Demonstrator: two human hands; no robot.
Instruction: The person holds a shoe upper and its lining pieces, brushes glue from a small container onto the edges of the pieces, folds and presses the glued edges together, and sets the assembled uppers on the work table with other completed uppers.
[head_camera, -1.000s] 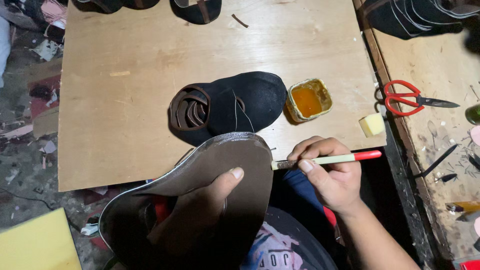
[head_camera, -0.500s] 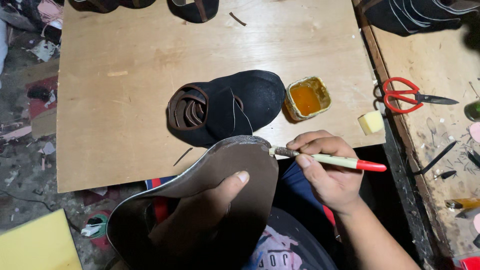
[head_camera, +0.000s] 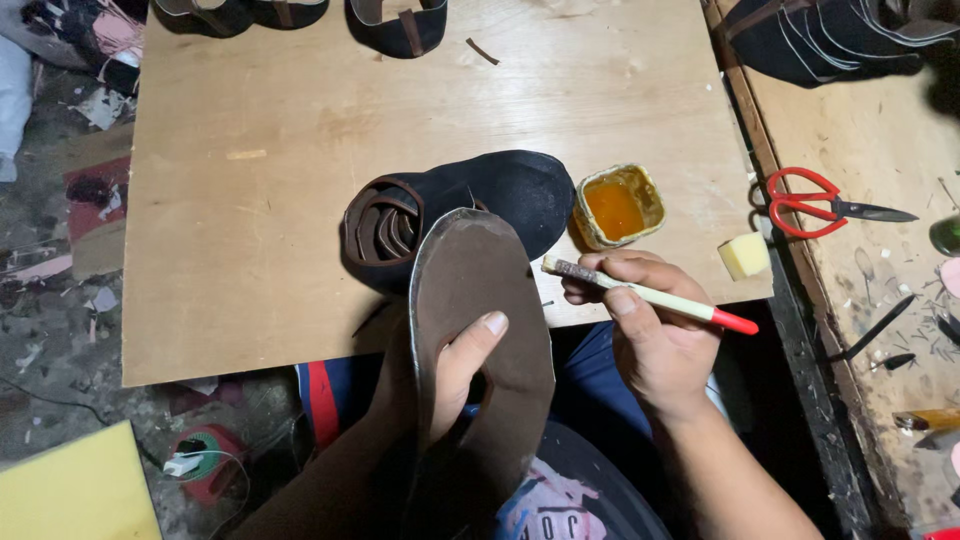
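Brown shoe sole (head_camera: 480, 330): held upright over the lap, flat face to the camera, left hand (head_camera: 445, 375) clamped on its edge, thumb across the face.

Brush (head_camera: 640, 293), pale handle, red end: right hand (head_camera: 655, 330) closed on it, bristles just beside the sole's right edge. Judgement: an even, thin coat out to the rim, with the sole kept steady, would serve best.

Glue tin (head_camera: 618, 205): open, orange adhesive inside, just beyond the right hand on the counter (head_camera: 250, 250).

Dark shoe upper (head_camera: 450, 215): behind the sole's tip, brown straps coiled inside.

Yellow sponge block (head_camera: 745, 255), red scissors (head_camera: 810, 205): right of the right hand.
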